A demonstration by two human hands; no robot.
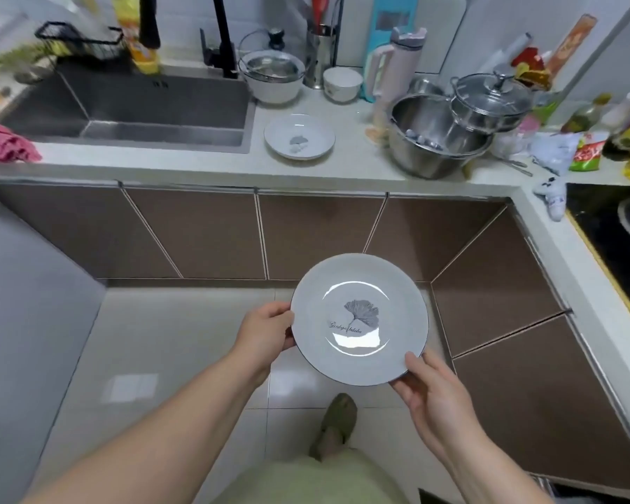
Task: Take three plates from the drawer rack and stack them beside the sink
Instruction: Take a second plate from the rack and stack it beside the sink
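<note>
**Plate held in both hands in front of the counter**

A person stands on a pale tiled floor [182,332], facing a run of brown cabinet doors [201,231] under a light counter [197,165]. Both bare hands hold one white plate [359,319] level and face up in the air, below counter height and well apart from it. The plate has a dark thin rim and a grey leaf print with script lettering in its middle.

The left hand [266,331] grips the plate's left edge, its fingers [275,310] curled onto the rim. The right hand [431,391] takes the lower right edge, thumb on top of the rim and the rest of the fingers underneath, so both hands are clamped on the plate.

On the counter, just beside the right edge of the dark steel sink [142,107], lies a second plate [299,137] with the same leaf print; whether it is one plate or a stack cannot be told from here. Behind it stand a white bowl with a glass lid [272,76] and a small white bowl [342,83]. To the right sits a large steel bowl [435,140] with a lidded steel pot [491,101] resting partly in it. A black faucet [223,38] rises behind the sink, and a pink cloth [4,143] lies at the counter's left end.
</note>
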